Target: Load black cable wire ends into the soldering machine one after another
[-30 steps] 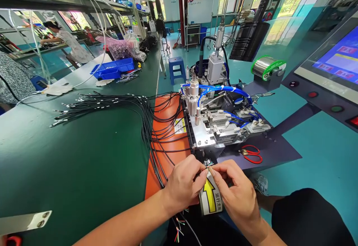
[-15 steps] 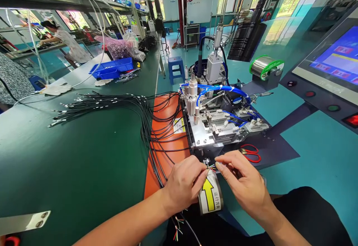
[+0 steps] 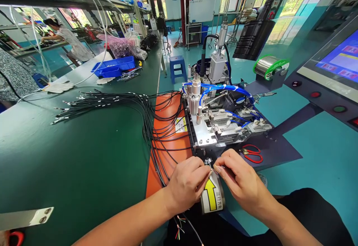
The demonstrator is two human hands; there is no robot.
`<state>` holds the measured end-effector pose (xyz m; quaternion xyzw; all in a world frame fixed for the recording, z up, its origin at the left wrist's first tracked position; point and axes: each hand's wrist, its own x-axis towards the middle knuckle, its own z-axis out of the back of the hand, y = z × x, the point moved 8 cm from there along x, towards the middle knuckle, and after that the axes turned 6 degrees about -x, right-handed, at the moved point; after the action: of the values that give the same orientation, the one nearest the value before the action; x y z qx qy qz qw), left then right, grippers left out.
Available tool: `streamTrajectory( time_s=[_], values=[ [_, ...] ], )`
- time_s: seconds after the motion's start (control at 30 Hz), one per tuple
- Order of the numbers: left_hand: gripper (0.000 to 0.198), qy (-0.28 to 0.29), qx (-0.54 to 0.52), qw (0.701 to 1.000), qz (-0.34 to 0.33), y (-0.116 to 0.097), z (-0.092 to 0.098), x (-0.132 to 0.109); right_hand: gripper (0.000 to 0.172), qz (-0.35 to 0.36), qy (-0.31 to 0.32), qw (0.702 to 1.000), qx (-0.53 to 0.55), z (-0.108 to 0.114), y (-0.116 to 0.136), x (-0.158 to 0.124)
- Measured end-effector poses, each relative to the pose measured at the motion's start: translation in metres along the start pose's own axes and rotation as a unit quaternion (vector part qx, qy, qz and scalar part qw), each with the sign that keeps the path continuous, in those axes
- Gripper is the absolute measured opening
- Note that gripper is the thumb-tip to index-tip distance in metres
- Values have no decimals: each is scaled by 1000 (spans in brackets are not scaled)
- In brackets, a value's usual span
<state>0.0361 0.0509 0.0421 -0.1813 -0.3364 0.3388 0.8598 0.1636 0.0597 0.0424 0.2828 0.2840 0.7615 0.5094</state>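
Just in front of the machine (image 3: 207, 128), my two hands meet fingertip to fingertip. My left hand (image 3: 188, 180) is closed in a pinch on a cable, most of which its fingers hide. Thin wires (image 3: 212, 170) at the cable's end show in the small gap between the hands. My right hand (image 3: 241, 177) pinches the tips of these wires between thumb and forefinger. Beneath the fingers is a metal cylinder with a yellow arrow label (image 3: 213, 197). Below my left wrist hang other cable ends with bare coloured wires (image 3: 178, 232).
Black cables (image 3: 145, 115) run over the orange mat (image 3: 170, 106) and green table (image 3: 112, 156). Red-handled scissors (image 3: 253, 153) lie right of the machine. A solder spool (image 3: 270, 67) and control panel (image 3: 324, 89) stand at right. Blue trays (image 3: 113, 67) sit farther back; a co-worker (image 3: 69, 40) sits at far left.
My right hand has moved slightly left and closed onto the wire tips. The coloured wires that were fanned out are now gathered and mostly hidden between the fingers.
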Motion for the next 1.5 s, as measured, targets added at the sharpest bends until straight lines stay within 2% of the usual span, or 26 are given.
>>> streamTrajectory(
  time_s=[0.23,0.43,0.53,0.67,0.77,0.9,1.23,1.5],
  values=[
    [14,2,21,1000,-16,-1,-1,0,19,-11,38,999,-26,-3,-1,3],
    [17,20,11,999,-38,-2,-4,0,21,19,51,994,-93,-15,2,13],
    [17,20,-1,1000,-23,0,-3,1,23,18,31,999,-32,-10,3,18],
    [15,12,-13,1000,-13,0,-1,1,25,-91,-12,991,101,4,-16,12],
    [16,10,-18,1000,2,2,0,1,30,-167,10,969,184,-1,-32,1],
    [16,14,-25,1000,12,4,-1,1,35,-209,37,941,265,-14,-37,-9],
    [16,7,-22,1000,14,3,1,1,35,-219,56,923,311,-26,-31,-10],
    [15,19,-42,998,30,6,-2,0,34,-182,41,951,245,-22,-31,-8]
  ],
)
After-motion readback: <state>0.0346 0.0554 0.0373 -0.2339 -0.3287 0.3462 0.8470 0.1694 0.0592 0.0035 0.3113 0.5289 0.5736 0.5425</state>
